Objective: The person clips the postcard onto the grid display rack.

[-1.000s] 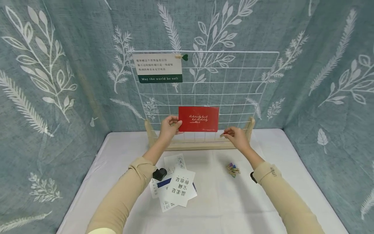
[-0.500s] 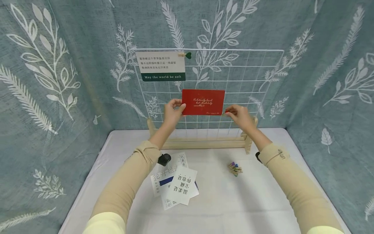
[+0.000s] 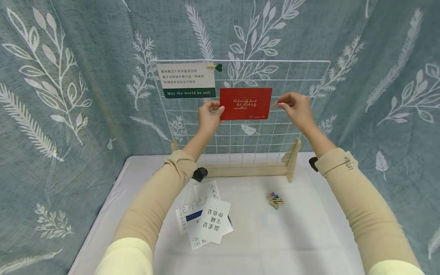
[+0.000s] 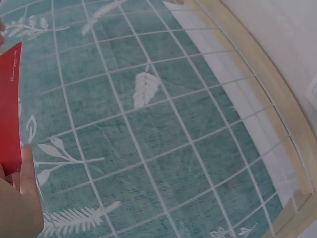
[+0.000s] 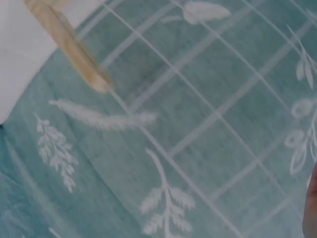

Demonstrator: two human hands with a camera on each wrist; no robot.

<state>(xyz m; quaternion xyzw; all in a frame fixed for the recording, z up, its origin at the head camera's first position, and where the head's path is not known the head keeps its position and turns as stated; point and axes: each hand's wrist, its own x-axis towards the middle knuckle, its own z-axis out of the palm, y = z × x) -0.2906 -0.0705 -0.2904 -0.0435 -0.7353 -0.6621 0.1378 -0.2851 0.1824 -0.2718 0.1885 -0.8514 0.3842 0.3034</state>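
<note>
My left hand [image 3: 210, 115] pinches the left edge of a red card [image 3: 245, 104] with pale script, holding it upright before the white wire grid [image 3: 252, 135]. In the left wrist view the card [image 4: 9, 109] shows only at the left edge, with fingers at its lower end. Right of the card, my right hand [image 3: 298, 109] pinches a small wooden clothespin [image 3: 275, 104] with a red end, close to the card's right edge. Only a sliver of that hand [image 5: 311, 208] enters the right wrist view, and the clothespin is out of sight there.
A white and green card [image 3: 187, 81] hangs at the grid's upper left under a clothespin with a green heart [image 3: 219, 67]. A pile of cards [image 3: 206, 221] and several clothespins [image 3: 275, 200] lie on the white table. The grid stands in a wooden base [image 3: 247, 170].
Both hands have risen along the grid. The red card has come up and slightly right, beside the hanging card's lower part. The right hand with the clothespin has also gone up and right.
</note>
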